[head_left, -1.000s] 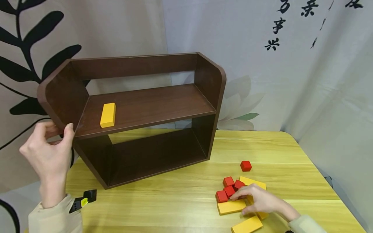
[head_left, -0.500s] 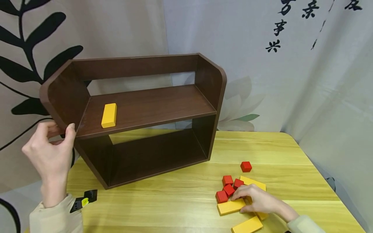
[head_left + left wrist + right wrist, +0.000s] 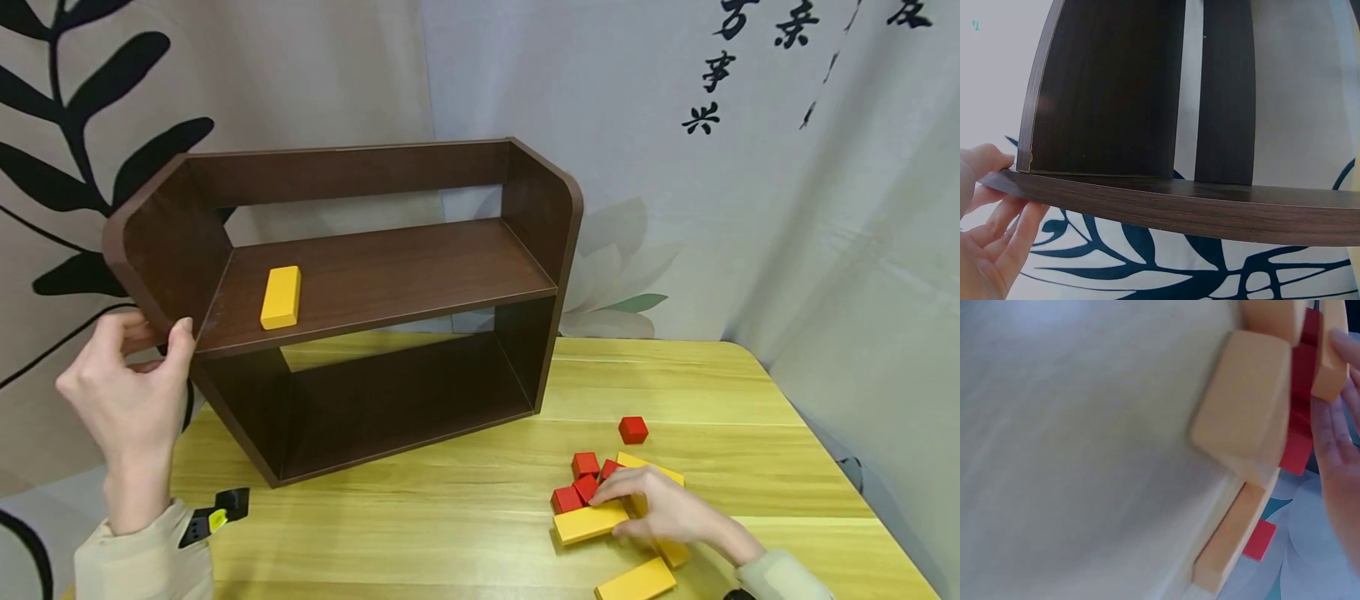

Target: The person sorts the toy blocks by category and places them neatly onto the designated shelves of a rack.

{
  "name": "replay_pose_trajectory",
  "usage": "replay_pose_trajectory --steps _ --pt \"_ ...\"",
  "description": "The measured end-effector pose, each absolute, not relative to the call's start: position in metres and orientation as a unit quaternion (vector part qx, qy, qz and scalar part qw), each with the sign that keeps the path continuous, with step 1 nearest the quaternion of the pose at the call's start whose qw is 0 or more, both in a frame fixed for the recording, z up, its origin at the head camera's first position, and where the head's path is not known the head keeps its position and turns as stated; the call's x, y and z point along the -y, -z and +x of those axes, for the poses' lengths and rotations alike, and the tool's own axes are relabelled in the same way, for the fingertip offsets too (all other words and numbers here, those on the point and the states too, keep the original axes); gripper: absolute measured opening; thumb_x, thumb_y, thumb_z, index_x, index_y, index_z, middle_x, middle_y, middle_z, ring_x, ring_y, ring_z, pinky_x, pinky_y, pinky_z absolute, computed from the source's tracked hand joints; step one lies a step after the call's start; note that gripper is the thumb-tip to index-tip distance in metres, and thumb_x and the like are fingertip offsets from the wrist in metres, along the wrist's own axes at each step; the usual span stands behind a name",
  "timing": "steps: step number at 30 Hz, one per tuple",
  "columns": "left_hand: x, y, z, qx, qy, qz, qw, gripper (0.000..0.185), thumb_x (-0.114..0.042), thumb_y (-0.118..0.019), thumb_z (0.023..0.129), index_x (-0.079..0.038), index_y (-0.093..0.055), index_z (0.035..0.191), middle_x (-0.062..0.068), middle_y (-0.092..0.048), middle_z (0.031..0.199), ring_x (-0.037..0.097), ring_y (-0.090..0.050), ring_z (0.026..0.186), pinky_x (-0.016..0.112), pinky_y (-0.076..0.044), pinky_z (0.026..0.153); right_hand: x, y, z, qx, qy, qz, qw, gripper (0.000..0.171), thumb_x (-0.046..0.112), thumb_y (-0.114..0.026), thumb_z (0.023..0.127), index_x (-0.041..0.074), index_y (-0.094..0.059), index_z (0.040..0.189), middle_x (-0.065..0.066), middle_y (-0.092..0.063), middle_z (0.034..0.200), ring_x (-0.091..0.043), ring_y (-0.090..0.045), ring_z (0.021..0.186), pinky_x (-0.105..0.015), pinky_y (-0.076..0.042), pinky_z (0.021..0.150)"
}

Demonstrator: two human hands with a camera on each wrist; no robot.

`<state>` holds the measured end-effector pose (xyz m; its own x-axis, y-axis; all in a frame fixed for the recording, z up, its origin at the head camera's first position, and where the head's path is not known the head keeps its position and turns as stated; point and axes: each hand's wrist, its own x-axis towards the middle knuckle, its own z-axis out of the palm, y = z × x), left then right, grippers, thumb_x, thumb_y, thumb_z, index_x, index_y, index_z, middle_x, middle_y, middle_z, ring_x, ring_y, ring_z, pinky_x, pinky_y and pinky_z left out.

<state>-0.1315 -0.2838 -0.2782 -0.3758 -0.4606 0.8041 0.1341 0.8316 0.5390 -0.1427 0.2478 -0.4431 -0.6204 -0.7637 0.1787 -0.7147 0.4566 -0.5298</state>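
Note:
My left hand grips the left side panel of a dark brown two-tier shelf between thumb and fingers; the left wrist view shows the fingers beneath the panel's edge. One yellow block lies on the upper board, toward the left. At the right of the table my right hand pinches a yellow block by its right end. In the right wrist view that block sits between thumb and fingers. Several red cubes cluster right behind it, partly covered by the hand.
More yellow blocks lie around the right hand, one in front and one behind. A lone red cube stands farther back on the wooden table. Printed curtains hang behind the shelf.
My right hand has shifted slightly left and lifted the yellow block a little, and the nearby red cubes moved slightly. My left hand keeps its grip on the shelf.

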Motion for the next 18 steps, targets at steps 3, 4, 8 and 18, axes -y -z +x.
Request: replay_pose_trajectory --steps 3,4,8,18 --pt "0.284 0.277 -0.130 0.786 0.271 0.105 0.546 0.036 -0.025 -0.065 0.085 0.009 -0.063 0.097 0.028 -0.068 0.091 -0.033 -0.032 0.075 -0.005 -0.026 0.066 -0.246 0.439 -0.145 -0.850 0.305 -0.427 0.042 0.036 0.015 -0.077 0.077 0.021 -0.069 0.111 0.009 -0.069 0.109 -0.008 -0.060 0.102 -0.025 -0.050 0.087" --pt "0.284 0.277 -0.130 0.787 0.271 0.105 0.545 0.036 -0.025 -0.065 0.086 0.009 -0.063 0.097 0.027 -0.068 0.091 -0.033 -0.032 0.075 -0.005 -0.026 0.066 -0.245 0.438 -0.146 -0.849 0.312 -0.424 0.042 0.036 0.016 -0.077 0.077 0.020 -0.069 0.111 0.009 -0.069 0.109 -0.007 -0.060 0.100 -0.025 -0.051 0.084" --pt "0.284 0.277 -0.129 0.787 0.271 0.106 0.544 0.036 -0.025 -0.065 0.086 0.009 -0.063 0.097 0.027 -0.068 0.092 -0.032 -0.032 0.075 -0.005 -0.026 0.066 -0.240 0.433 -0.150 -0.842 0.328 -0.427 0.019 0.035 0.016 -0.077 0.078 0.017 -0.069 0.112 0.004 -0.069 0.108 -0.006 -0.059 0.094 -0.024 -0.051 0.073" --pt "0.283 0.278 -0.128 0.789 0.271 0.103 0.541 0.036 -0.025 -0.065 0.086 0.009 -0.062 0.097 0.027 -0.068 0.093 -0.032 -0.032 0.076 -0.005 -0.026 0.066 -0.211 0.419 -0.159 -0.839 0.346 -0.415 -0.064 0.033 0.015 -0.078 0.077 0.017 -0.070 0.109 0.004 -0.071 0.104 -0.012 -0.063 0.096 -0.025 -0.050 0.084"
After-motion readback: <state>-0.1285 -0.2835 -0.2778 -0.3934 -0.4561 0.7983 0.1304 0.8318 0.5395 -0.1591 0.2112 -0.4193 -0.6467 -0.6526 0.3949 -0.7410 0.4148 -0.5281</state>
